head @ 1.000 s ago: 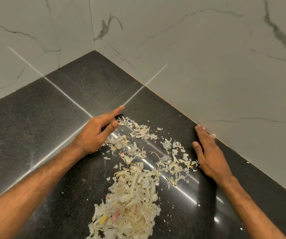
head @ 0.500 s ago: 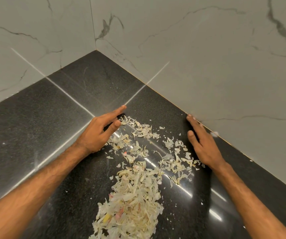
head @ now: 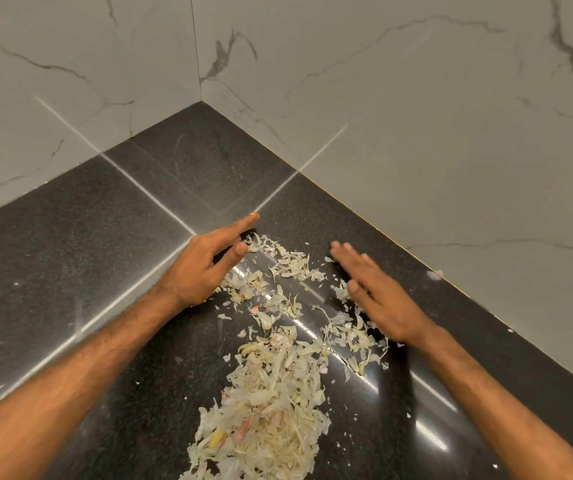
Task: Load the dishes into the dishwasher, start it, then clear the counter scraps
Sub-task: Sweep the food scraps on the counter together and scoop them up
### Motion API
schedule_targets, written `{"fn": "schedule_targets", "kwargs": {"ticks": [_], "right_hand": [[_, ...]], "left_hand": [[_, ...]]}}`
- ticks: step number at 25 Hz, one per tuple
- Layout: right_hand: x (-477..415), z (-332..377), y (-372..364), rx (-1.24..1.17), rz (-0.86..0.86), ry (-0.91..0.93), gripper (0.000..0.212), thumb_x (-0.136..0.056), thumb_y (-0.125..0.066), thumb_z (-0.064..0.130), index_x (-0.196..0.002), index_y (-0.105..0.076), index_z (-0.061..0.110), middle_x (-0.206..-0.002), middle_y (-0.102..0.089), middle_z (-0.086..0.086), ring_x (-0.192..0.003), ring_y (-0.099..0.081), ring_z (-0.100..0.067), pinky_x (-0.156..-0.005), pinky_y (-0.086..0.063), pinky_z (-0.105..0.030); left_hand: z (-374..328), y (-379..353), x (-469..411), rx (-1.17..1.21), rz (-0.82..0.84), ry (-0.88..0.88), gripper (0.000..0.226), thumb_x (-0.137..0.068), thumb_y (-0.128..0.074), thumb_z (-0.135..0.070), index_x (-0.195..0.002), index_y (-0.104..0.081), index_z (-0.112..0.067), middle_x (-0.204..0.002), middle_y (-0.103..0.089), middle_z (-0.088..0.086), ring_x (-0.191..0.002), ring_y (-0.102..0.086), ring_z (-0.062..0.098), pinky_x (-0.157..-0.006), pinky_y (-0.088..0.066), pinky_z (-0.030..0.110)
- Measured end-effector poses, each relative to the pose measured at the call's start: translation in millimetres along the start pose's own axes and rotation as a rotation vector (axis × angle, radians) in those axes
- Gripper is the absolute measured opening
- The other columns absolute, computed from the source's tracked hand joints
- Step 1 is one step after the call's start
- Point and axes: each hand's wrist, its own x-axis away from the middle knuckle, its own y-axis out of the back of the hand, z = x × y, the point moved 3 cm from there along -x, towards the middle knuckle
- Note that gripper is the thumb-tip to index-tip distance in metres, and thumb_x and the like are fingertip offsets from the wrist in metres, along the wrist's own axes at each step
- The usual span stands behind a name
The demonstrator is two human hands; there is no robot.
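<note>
On the far left a pale grey marble-patterned wall (head: 70, 81) with dark veins rises from a glossy black speckled stone counter (head: 70, 254), which runs back into a corner. The person's bare left forearm reaches in from the lower left, and the left hand (head: 205, 268) stands on its little-finger edge on the counter, fingers straight and pressed together, thumb stretched along them, holding nothing. Its palm faces right, touching the upper left fringe of the scraps (head: 271, 410), a heap of thin cream-coloured vegetable peelings with a few pink and yellow bits. The scraps lie thickest in the lower middle of the counter and thin out into loose flakes between the two hands. On their right edge lies the right hand (head: 382, 299), palm down, fingers extended side by side, gripping nothing; it is blurred, so contact with the counter cannot be told. Farther right a second marble-patterned wall (head: 434, 133) meets the counter, with a small white fleck (head: 434, 274) near its base.
</note>
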Motion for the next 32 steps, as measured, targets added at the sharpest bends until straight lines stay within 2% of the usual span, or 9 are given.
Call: {"fn": "schedule_targets", "kwargs": {"ticks": [3,6,9,13,16,20,26,29,32], "right_hand": [[21.3,0.8,-5.7,-0.167,-0.073,-0.004,0.071,-0.097,-0.01,0.068,-0.156,-0.024,0.031,-0.162,-0.021,0.017,-0.15,-0.019,-0.006,-0.123,-0.012,-0.044],[32.3,-9.6,3.5,-0.01,-0.197,-0.162,0.081,-0.092,-0.001,0.075,-0.157,-0.016,0.029,-0.164,-0.012,0.017,-0.15,-0.007,0.001,-0.125,-0.01,-0.048],[16.4,26.2,-22.6,0.048,-0.116,-0.098,0.083,-0.09,0.004,0.075,-0.157,-0.01,0.028,-0.164,-0.005,0.015,-0.15,-0.001,0.003,-0.126,-0.006,-0.042],[3.7,52.9,-37.3,-0.368,-0.16,-0.034,0.075,-0.093,-0.012,0.073,-0.156,-0.023,0.034,-0.161,-0.021,0.019,-0.148,-0.02,-0.001,-0.12,-0.018,-0.033],[-21.1,31.9,-9.7,-0.208,-0.176,-0.093,0.078,-0.091,-0.006,0.074,-0.157,-0.016,0.033,-0.163,-0.011,0.018,-0.149,-0.008,0.004,-0.122,-0.006,-0.032],[-74.1,40.5,-9.8,0.181,0.058,-0.02,0.081,-0.093,0.004,0.067,-0.158,-0.002,0.02,-0.165,0.003,0.003,-0.152,0.006,-0.008,-0.125,0.0,-0.046],[-65.0,90.1,-58.7,0.002,0.322,0.338,0.067,-0.097,-0.006,0.066,-0.157,0.002,0.037,-0.164,0.006,0.018,-0.15,0.008,0.001,-0.121,0.009,-0.028],[-100.3,68.4,-28.0,-0.054,0.184,0.172,0.066,-0.097,-0.011,0.064,-0.157,0.0,0.038,-0.164,0.005,0.016,-0.151,0.006,-0.003,-0.123,0.008,-0.039],[-142.3,53.5,-9.4,0.157,0.146,0.058,0.069,-0.098,-0.011,0.058,-0.158,-0.004,0.026,-0.166,0.002,0.007,-0.153,0.003,-0.011,-0.124,0.007,-0.042]], "left_hand": [[-1.0,-1.3,1.0,-0.028,0.018,-0.001,0.089,-0.087,-0.019,-0.083,-0.152,-0.032,-0.024,-0.153,-0.04,-0.008,-0.135,-0.045,0.008,-0.112,-0.035,0.037],[-6.7,-4.3,-0.7,-0.118,0.074,0.062,0.097,-0.082,-0.007,-0.086,-0.156,-0.023,-0.025,-0.157,-0.035,-0.003,-0.136,-0.044,0.014,-0.115,-0.034,0.047],[-19.0,-21.8,6.0,-0.291,0.19,0.081,0.103,-0.075,0.01,-0.087,-0.157,-0.012,-0.029,-0.162,-0.021,-0.003,-0.146,-0.014,0.007,-0.122,-0.017,0.052],[-29.5,-42.2,44.2,-0.04,0.314,0.082,0.083,-0.083,-0.004,-0.085,-0.154,-0.016,-0.044,-0.16,-0.028,-0.01,-0.143,-0.033,0.005,-0.119,-0.026,0.049],[-21.8,-5.8,51.8,0.054,0.099,0.144,0.08,-0.083,-0.005,-0.085,-0.152,-0.022,-0.047,-0.158,-0.034,-0.005,-0.135,-0.036,-0.008,-0.115,-0.027,0.028],[-4.2,42.0,54.7,-0.031,-0.069,0.248,0.095,-0.081,-0.009,-0.087,-0.155,-0.025,-0.029,-0.158,-0.033,-0.004,-0.144,-0.033,0.014,-0.121,-0.022,0.049],[13.5,68.4,103.1,-0.085,-0.156,0.207,0.079,-0.09,-0.013,-0.078,-0.155,-0.024,-0.034,-0.16,-0.028,-0.016,-0.144,-0.032,0.008,-0.119,-0.025,0.04],[49.9,121.2,143.5,-0.312,-0.23,0.305,0.076,-0.091,-0.006,-0.076,-0.156,-0.014,-0.038,-0.162,-0.011,-0.023,-0.149,-0.013,-0.001,-0.122,-0.01,0.038],[81.3,162.0,168.7,-0.621,-0.193,0.505,0.094,-0.086,0.003,-0.079,-0.158,-0.004,-0.02,-0.165,0.004,-0.005,-0.152,0.003,0.012,-0.125,0.0,0.039]]}}
